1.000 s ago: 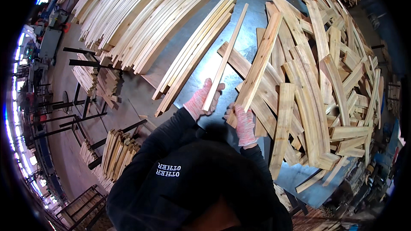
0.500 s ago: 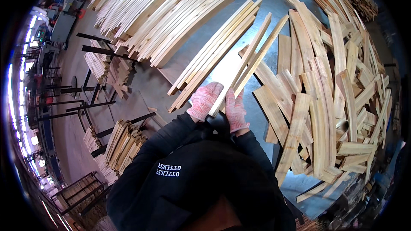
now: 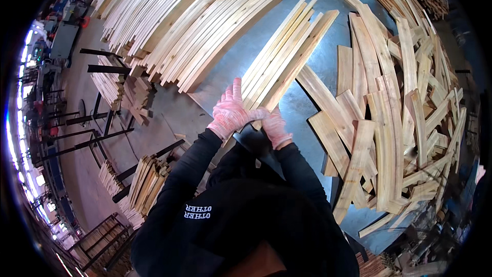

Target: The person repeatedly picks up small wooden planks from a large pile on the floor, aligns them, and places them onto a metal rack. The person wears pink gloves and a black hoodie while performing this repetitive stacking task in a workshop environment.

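a blue-grey metal table (image 3: 303, 119) spreads beneath the work. across its right side lies a loose heap of boards (image 3: 381, 149), crossing one another at many angles, a few jutting toward the near edge. at the upper left, long pale slats (image 3: 220, 28) stand side by side in a broad, close row, their near ends uneven. left of the table is a black metal rack (image 3: 108, 69), with an upright stack of short wooden pieces (image 3: 146, 179) lower down.

smaller than the row is a bundle of slats (image 3: 287, 54), near the table's middle, slanting away from the person toward the upper right, its near end between the two gloved hands. the left hand (image 3: 229, 115) lies against its left side, forefinger stretched upward, thumb across the near end. the right hand (image 3: 275, 127), the smaller in view, rests at the near right corner, its fingers partly hidden. whether either hand grips tightly or merely presses, i cannot tell.
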Action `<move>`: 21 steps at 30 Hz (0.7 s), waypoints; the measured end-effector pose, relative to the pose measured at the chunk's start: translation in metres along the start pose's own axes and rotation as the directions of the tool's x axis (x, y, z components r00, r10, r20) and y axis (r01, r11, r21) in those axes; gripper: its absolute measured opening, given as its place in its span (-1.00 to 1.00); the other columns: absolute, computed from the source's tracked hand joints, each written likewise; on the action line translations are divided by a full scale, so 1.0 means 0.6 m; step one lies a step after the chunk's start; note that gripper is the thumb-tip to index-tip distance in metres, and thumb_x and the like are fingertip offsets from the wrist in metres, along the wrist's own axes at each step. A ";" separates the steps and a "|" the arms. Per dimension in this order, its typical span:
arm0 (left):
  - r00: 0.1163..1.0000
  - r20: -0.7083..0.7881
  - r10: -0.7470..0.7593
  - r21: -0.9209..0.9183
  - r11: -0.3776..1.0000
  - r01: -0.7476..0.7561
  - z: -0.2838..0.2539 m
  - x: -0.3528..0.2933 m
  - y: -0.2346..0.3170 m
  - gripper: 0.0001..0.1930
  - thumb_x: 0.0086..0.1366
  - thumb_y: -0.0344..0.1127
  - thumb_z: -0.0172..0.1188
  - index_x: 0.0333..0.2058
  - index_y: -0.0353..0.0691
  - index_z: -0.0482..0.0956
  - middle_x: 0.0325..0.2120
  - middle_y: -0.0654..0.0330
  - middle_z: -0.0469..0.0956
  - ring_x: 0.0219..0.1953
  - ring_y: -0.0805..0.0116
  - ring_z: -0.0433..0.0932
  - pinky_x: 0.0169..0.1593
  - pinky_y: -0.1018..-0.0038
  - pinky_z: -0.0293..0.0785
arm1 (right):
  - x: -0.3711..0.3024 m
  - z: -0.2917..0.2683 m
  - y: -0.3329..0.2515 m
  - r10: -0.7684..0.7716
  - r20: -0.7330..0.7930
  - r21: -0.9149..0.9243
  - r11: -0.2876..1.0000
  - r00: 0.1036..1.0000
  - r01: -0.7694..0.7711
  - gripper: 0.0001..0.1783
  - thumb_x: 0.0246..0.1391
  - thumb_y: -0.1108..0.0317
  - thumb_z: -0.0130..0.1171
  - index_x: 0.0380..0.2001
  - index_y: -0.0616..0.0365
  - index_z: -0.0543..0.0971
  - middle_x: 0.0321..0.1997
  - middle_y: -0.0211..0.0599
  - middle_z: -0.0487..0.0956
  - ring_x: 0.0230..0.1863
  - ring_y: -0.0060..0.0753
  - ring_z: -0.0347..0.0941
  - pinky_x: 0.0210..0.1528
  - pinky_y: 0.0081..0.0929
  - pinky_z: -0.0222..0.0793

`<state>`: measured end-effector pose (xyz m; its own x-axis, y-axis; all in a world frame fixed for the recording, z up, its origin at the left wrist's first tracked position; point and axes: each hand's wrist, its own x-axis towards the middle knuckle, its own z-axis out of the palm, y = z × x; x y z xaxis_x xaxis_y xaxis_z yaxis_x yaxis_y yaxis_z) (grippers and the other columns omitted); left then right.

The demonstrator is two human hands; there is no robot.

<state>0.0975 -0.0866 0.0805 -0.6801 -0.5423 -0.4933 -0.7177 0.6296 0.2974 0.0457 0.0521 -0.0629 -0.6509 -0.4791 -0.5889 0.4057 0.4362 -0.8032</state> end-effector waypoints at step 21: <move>0.906 0.265 0.331 -0.749 -0.521 0.409 0.126 0.021 -0.028 -0.49 0.45 -0.02 0.13 0.19 -0.27 0.46 0.05 0.08 0.61 0.04 0.22 0.60 0.14 0.32 0.57 | -0.115 -0.075 -0.167 -0.020 0.062 0.742 0.669 0.998 -0.033 -0.28 0.29 0.29 0.25 0.42 0.12 0.21 0.27 -0.22 0.43 0.19 -0.35 0.44 0.22 -0.41 0.39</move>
<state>0.1126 -0.0620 0.0075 -0.8138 -0.1355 -0.5651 -0.0166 -0.9666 0.2557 0.0207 0.0756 0.0624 -0.6175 -0.5341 -0.5774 0.7694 -0.2576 -0.5845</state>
